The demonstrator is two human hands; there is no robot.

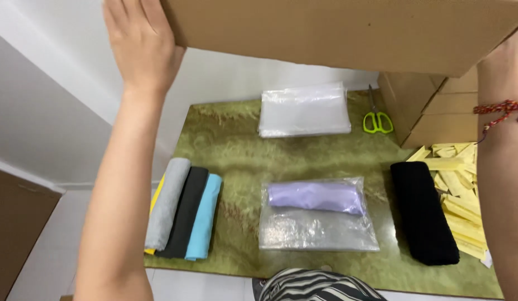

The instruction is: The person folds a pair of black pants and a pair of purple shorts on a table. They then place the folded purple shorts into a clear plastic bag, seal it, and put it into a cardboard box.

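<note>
A large brown cardboard box (348, 28) is raised above the table, filling the top of the view. My left hand (139, 42) grips its left side, palm against the cardboard. My right hand (507, 47) is on the box's right end, mostly hidden; only the wrist with a red braided bracelet (501, 108) shows. Below, on the green marbled table (242, 150), a clear plastic bag (317, 226) holds a rolled lilac cloth (316, 196).
Rolled grey, black and light blue cloths (184, 209) lie at the table's left over something yellow. A black folded cloth (423, 217) and pale yellow paper strips (460, 195) lie right. A stack of clear bags (303, 110), green scissors (376, 120) and cardboard boxes (432, 108) sit at the back.
</note>
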